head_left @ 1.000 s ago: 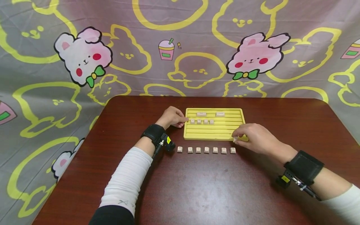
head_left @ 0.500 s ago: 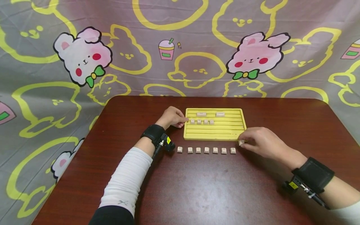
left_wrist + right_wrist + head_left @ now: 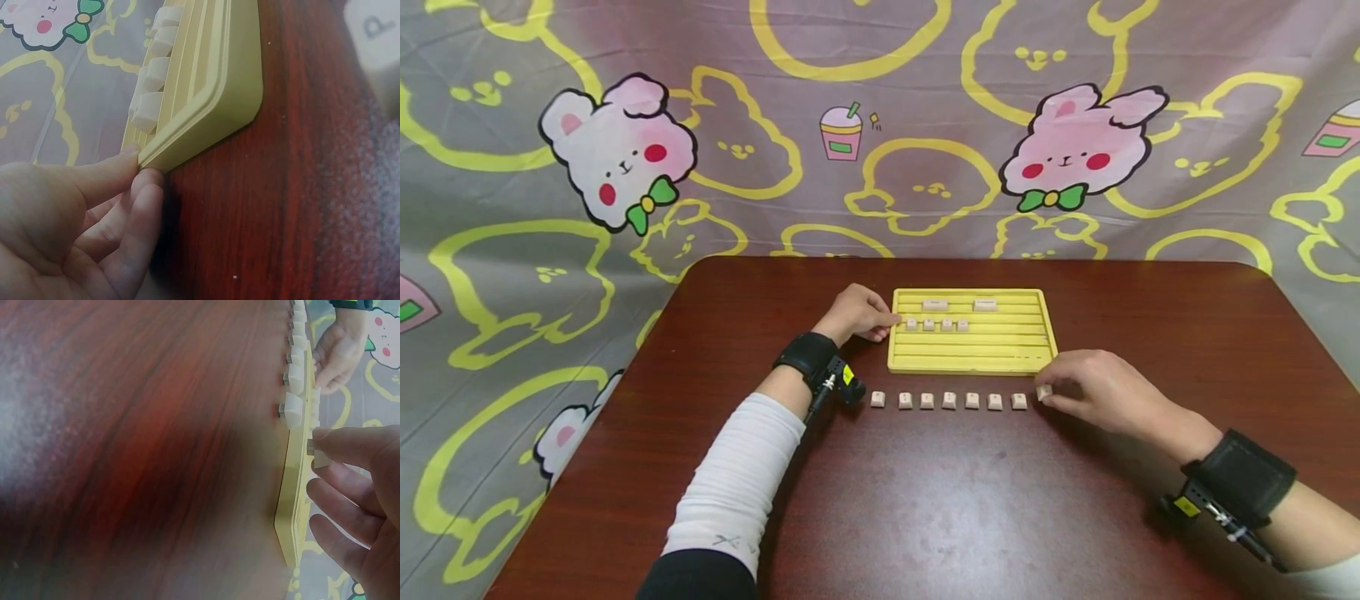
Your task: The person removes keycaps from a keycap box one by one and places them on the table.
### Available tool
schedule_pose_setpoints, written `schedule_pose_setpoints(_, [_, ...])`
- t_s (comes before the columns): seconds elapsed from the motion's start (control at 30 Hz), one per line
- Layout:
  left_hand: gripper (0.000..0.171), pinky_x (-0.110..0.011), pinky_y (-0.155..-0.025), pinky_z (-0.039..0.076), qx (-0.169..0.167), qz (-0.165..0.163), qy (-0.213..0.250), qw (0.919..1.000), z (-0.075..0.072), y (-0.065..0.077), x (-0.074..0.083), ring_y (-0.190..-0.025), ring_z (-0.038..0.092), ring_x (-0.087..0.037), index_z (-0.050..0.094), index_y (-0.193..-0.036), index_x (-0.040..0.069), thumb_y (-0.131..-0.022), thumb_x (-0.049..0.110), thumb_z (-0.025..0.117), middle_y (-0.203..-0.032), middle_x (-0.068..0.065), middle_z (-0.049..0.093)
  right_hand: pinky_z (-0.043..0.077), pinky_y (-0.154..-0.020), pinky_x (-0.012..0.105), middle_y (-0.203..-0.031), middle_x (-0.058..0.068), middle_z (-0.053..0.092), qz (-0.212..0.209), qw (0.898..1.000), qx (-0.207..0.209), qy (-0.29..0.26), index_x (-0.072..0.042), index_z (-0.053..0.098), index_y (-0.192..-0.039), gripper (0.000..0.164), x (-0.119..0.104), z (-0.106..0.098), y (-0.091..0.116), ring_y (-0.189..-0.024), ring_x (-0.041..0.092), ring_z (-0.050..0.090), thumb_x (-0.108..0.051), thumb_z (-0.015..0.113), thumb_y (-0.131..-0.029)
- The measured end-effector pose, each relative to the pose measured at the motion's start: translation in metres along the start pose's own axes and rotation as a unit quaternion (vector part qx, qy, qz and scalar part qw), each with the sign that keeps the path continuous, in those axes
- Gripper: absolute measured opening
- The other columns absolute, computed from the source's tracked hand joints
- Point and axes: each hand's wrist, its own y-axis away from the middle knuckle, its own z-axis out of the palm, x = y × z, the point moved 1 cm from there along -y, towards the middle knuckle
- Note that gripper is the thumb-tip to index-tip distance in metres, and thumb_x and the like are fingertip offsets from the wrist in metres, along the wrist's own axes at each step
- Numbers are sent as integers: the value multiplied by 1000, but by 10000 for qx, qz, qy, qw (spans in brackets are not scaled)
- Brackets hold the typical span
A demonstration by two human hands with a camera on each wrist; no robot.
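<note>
My left hand [image 3: 856,314] pinches the left rim of a yellow ridged tray [image 3: 1000,340] between thumb and fingers. In the left wrist view, the thumb lies over the corner of the tray [image 3: 240,94] with fingers beneath. Between thumb and index finger, my right hand [image 3: 1093,387] pinches a small white keycap [image 3: 1043,392], just beyond the tray's near right corner. This keycap [image 3: 320,458] shows between the fingertips in the right wrist view. Several loose keycaps [image 3: 950,401] stand in a row before the tray, ending left of my right hand.
On the tray, two long keycaps [image 3: 935,306] sit in the top channel, with several small keycaps [image 3: 928,325] at the left of the one below. A keycap marked P [image 3: 378,34] shows near the left hand. A patterned cloth [image 3: 760,125] hangs behind the brown table [image 3: 925,500].
My right hand has moved from the tray's near right edge, rightward and toward me, carrying the keycap to the right end of the loose row. My left hand has stayed on the tray.
</note>
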Motion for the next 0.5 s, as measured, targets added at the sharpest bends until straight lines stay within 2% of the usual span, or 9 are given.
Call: schedule_pose_setpoints(0.5, [16, -27, -62, 63, 13, 24, -3, 10000, 0, 3, 2, -56, 64, -10, 70, -92, -1, -89, 13, 75, -70, -5, 65, 59, -76, 32, -94, -14, 71, -107, 9999, -5, -21, -24, 76, -97, 18, 0, 6, 4, -88, 3, 65, -18, 82, -82])
